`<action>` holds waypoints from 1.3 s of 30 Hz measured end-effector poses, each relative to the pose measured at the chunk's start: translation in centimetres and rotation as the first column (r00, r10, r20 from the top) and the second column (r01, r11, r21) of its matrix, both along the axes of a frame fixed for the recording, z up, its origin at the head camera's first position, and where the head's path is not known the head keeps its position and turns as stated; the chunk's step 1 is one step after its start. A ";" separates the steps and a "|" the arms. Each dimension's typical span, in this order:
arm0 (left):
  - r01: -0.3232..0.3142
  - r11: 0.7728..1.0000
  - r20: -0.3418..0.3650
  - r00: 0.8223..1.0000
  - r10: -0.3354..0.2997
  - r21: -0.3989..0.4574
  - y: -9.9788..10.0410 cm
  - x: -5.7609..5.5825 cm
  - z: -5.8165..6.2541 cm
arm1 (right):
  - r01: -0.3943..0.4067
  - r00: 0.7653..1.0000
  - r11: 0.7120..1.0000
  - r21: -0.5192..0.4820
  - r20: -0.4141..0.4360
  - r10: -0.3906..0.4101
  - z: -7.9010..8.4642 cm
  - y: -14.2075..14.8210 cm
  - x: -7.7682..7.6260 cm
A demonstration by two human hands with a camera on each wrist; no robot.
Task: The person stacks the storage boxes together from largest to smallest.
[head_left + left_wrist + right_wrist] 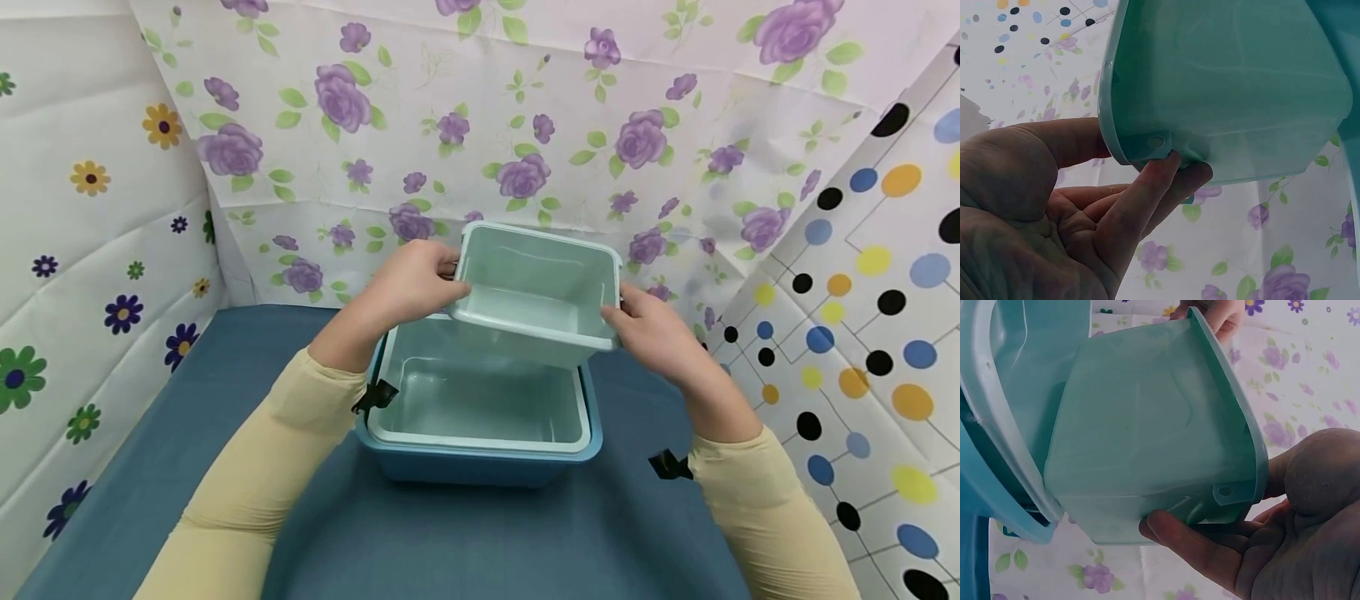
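Hands are gripping a pale green tub (536, 287) from both sides, holding it up in the air, tilted so that its open top is facing the person. The left hand (416, 279) is clasping the tub's left rim: in the left wrist view its thumb (1066, 140) is lying along the outside of the rim while the fingers (1147, 194) are curling up under the edge, beside a small round hole in the wall. The right hand (648, 329) is mirroring this on the right rim, with its fingers (1191, 544) hooking beneath the tub's lower corner and the heel of the palm pressing near the lip. Both forearms, in cream sleeves (247, 475), are reaching forward and slightly inward, elbows low.

Directly below the lifted tub, a second pale green tub (480, 400) is sitting nested inside a blue box (472, 462), which is resting on the blue worktop (187, 433). The raised tub's lower edge is hanging just above the back of the nested one; whether they are touching is hard to tell from here. Walls covered in flowered and dotted sheets are closing in the worktop on three sides, with purple roses (341, 96) on the back wall.
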State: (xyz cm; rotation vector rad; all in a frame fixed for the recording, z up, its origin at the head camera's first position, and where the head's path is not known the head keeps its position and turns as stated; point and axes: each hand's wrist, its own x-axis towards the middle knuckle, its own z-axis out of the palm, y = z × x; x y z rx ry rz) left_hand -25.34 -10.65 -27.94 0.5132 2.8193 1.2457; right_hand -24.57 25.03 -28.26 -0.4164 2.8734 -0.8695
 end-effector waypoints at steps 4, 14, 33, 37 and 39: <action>-0.007 1.000 0.014 1.000 0.007 -0.006 -0.5 0.4 0.1 | -0.009 1.000 1.000 -0.003 0.006 0.009 0.1 -0.3 0.1; -0.011 0.999 0.036 0.999 0.012 -0.044 -1.3 1.2 0.1 | -0.062 0.998 0.997 -0.038 0.007 0.062 0.2 -0.7 0.3; -0.021 0.997 0.029 0.999 0.023 -0.078 -2.3 2.5 -0.2 | -0.102 0.995 0.993 -0.054 0.001 0.102 -0.6 -1.5 0.5; -0.024 0.996 0.021 0.999 0.026 -0.085 -2.4 2.9 -0.3 | -0.101 0.995 0.994 -0.048 0.006 0.102 -0.6 -1.5 0.7; -0.029 0.996 0.028 0.999 0.032 -0.085 -2.4 3.0 -0.3 | -0.105 0.994 0.994 -0.043 0.010 0.106 -0.7 -1.5 0.8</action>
